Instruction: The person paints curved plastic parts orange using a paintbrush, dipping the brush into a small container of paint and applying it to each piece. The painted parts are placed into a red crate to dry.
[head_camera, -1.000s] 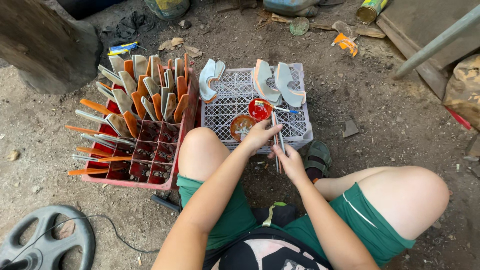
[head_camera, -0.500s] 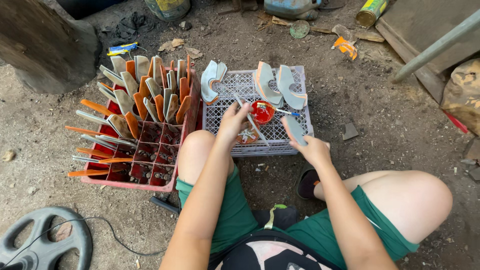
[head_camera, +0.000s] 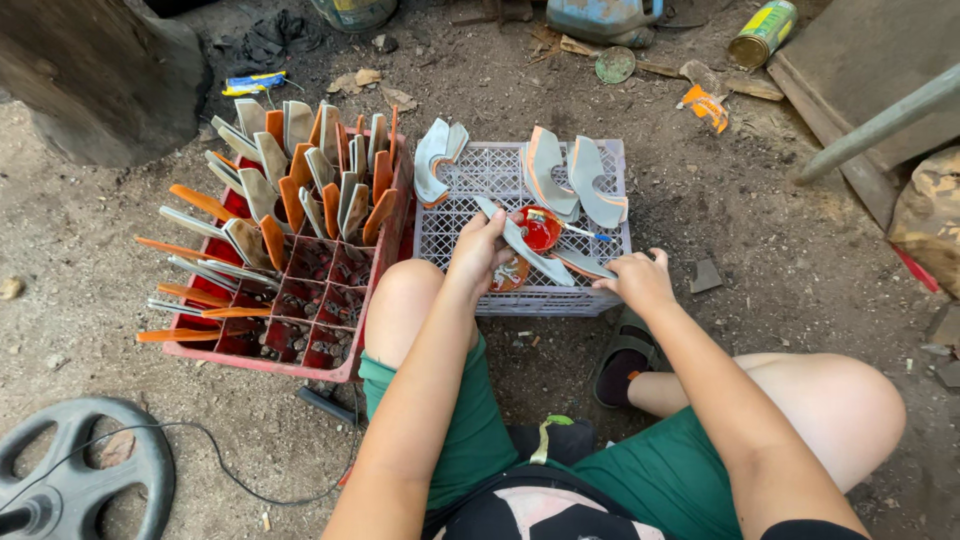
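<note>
Two hands work over the grey crate (head_camera: 600, 290) at frame centre: the left hand (head_camera: 478, 252) is closed around a curved blade (head_camera: 525, 245), and the right hand (head_camera: 640, 280) is closed on another blade (head_camera: 583, 263), beside a small red bowl (head_camera: 540, 228).

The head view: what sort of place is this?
Probably an outdoor yard workshop: bare dirt ground, a red crate full of curved blades, and a white crate used as a bench.
</note>
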